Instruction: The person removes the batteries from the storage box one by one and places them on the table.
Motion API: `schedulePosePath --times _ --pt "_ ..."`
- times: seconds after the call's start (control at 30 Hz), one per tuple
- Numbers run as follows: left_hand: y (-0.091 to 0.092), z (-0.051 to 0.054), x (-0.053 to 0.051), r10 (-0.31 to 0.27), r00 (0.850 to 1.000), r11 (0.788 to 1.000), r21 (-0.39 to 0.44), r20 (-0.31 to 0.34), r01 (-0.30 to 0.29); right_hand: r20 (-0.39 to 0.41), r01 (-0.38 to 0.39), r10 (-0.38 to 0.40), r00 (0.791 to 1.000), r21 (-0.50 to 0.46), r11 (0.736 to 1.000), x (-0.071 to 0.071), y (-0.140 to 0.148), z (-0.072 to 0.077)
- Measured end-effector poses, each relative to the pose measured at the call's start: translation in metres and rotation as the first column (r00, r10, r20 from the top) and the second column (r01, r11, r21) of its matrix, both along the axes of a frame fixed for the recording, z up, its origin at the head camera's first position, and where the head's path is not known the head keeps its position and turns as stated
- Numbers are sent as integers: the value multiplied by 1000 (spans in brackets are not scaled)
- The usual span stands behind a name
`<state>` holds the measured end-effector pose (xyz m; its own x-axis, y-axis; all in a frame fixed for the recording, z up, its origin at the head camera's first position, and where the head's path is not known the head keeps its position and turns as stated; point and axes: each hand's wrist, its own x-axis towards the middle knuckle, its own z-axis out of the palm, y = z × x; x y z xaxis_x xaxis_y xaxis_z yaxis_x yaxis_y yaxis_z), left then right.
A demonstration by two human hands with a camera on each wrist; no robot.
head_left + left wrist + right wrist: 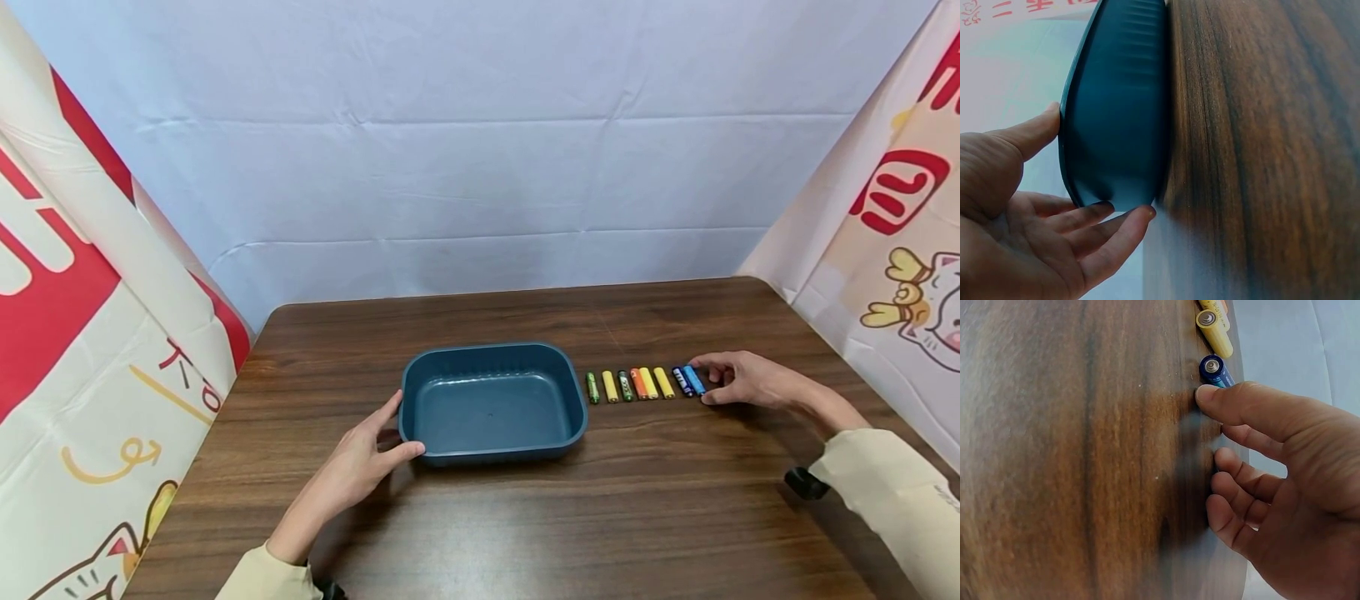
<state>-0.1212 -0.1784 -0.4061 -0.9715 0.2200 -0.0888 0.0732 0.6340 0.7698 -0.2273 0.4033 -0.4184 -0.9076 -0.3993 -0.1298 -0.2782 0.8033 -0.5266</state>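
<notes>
A dark blue-green plastic basin [491, 457] stands on the wooden table. At its left end, my left hand [356, 467] holds the near corner, thumb on the rim and fingers against the outer wall. In the left wrist view the fingertips [1142, 215] touch the lower wall. Right of the basin lies a row of several small batteries. At the row's right end, my right hand [742, 382] pinches a light-blue battery [693, 381] between thumb and index finger. A dark-blue battery [682, 382] lies beside it. The thumb hides the light-blue one in the right wrist view.
The row continues leftward with yellow batteries [663, 383], an orange one [638, 383], a dark-green one [626, 386], another yellow [610, 387] and a green one [592, 387] near the basin. White cloth [480, 167] hangs behind the table [525, 525]; printed cloths hang at both sides.
</notes>
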Motion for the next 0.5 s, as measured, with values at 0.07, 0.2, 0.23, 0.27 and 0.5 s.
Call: schedulePosePath --times 0.07,0.2,0.23,0.27,0.5 --pt "0 0 0 2 1000 1000 0 -1 -2 -3 -1 1 1000 0 1000 0 0 0" --pt "1 1 0 14 1000 1000 2 1 -14 -12 -3 3 1000 5 1000 0 1 -1" --pt "2 1 -1 17 1000 1000 1 1 -17 -13 -3 3 1000 6 1000 0 1 -1" --pt "2 1 -1 19 1000 1000 -1 1 -19 -14 -2 2 1000 7 1000 0 1 -1" --pt "2 0 -1 21 1000 1000 -16 -6 -21 -24 -6 6 1000 2 1000 2 2 -1"
